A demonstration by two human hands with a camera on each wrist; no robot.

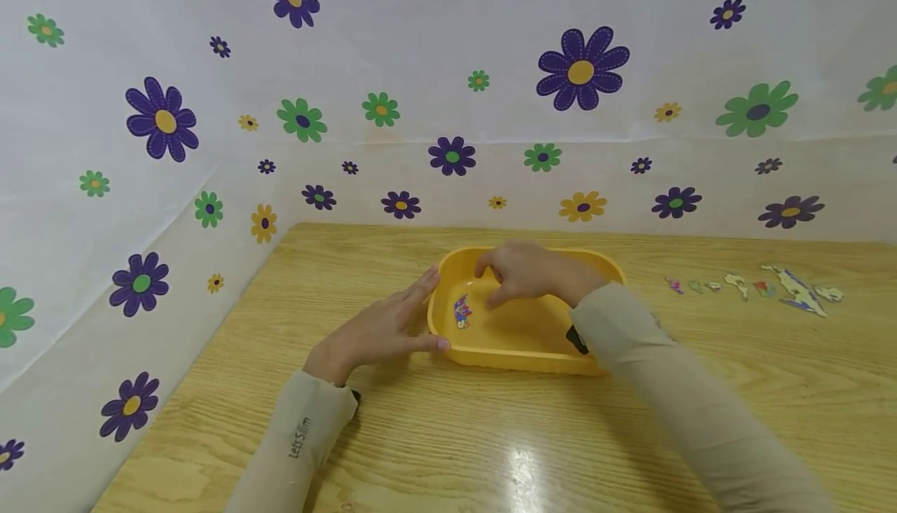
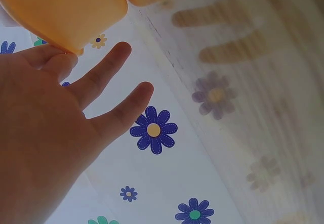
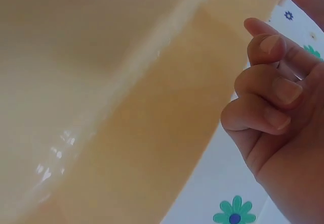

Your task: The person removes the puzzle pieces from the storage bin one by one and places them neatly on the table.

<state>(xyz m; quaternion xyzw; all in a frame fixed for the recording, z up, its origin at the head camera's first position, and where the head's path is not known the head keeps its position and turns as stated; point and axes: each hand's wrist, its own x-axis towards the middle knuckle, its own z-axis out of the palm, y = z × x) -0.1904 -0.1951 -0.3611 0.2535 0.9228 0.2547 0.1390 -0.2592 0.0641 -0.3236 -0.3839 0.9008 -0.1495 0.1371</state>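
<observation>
A yellow plastic tub [image 1: 525,353] sits on the wooden table. Inside it, near its left end, lies a small colourful cut-out piece [image 1: 462,312] in purple, pink and blue. My left hand [image 1: 378,332] touches the tub's left edge, fingers and thumb spread out; in the left wrist view, its fingers [image 2: 109,67] are straight beside the tub wall. Over the tub's inside hovers my right hand [image 1: 527,270], just right of the piece. Its thumb and index finger stand apart, the other fingers [image 3: 260,90] are curled, and nothing shows between them.
Several small flat cut-out pieces [image 1: 795,289] lie in a loose row on the table [image 1: 743,388] right of the tub. A white cloth [image 1: 420,30] printed with flowers hangs behind the table and along its left side.
</observation>
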